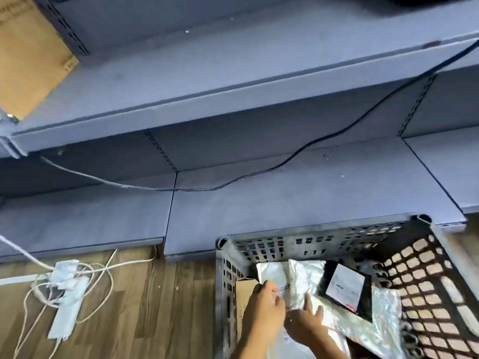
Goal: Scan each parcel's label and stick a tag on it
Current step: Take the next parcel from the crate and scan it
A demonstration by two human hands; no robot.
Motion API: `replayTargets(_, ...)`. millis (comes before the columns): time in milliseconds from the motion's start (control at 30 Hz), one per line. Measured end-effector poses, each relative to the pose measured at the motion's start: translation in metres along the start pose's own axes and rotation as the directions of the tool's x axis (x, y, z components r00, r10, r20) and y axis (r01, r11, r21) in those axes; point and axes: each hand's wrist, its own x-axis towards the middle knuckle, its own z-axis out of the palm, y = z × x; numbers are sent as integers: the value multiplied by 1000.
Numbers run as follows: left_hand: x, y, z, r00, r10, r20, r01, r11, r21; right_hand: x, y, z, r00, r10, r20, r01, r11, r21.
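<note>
A grey perforated crate stands on the floor at the lower right and holds several parcels. Among them are a white mailer, a crinkled silver parcel, a black parcel with a white label, a glittery silver mailer and a brown box against the left wall. My left hand is inside the crate, its fingertips pinched on a small printed tag at the silver parcel's edge. My right hand lies flat on the silver parcel, fingers spread.
Grey metal shelves rise behind the crate, with a black cable draped across them. A cardboard box sits on the upper left shelf. A white power strip with tangled cords lies on the wood floor at the left.
</note>
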Motion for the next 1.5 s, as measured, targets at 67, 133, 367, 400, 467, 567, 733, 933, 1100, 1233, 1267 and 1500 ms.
replayTargets(67,9,-7,6,1000,7,-17,-8,1000,-27,20,4,15,997,63,-34,-64,997,-38)
replayTargets(133,19,-18,15,999,13,-34,-14,999,-44,31,8,25,986,106,-125,-106,994,8)
replayTargets(367,11,-23,23,999,-31,-41,28,997,-72,-2,19,2,888,-61,-456,108,991,76)
replayTargets(400,3,-15,17,999,-36,-30,34,996,-81,-17,24,-10,863,-47,-502,126,984,125)
replayTargets(467,-15,4,2,999,-48,-22,45,993,-109,-54,31,-41,797,-31,-604,196,958,210)
replayTargets(567,-54,41,-28,999,-26,-42,20,989,-144,-120,36,-87,729,93,-678,261,878,402)
replayTargets(733,-125,111,-96,993,15,-113,-44,965,-257,-241,32,-173,817,136,-560,466,416,781)
replayTargets(933,-215,195,-209,980,74,-185,-112,972,-209,-401,4,-279,829,67,-556,539,174,824)
replayTargets(1100,-287,256,-300,973,140,-184,-172,969,-175,-520,-16,-355,811,-25,-585,581,145,801)
replayTargets(1233,-335,299,-357,968,251,16,-233,920,-315,-597,-37,-410,768,-118,-629,640,104,762)
replayTargets(1267,-346,309,-367,962,271,36,-243,909,-339,-612,-42,-421,758,-141,-637,650,88,754)
replayTargets(1500,-389,347,-401,912,402,-82,-394,801,-450,-671,-63,-465,650,-126,-750,758,43,650)
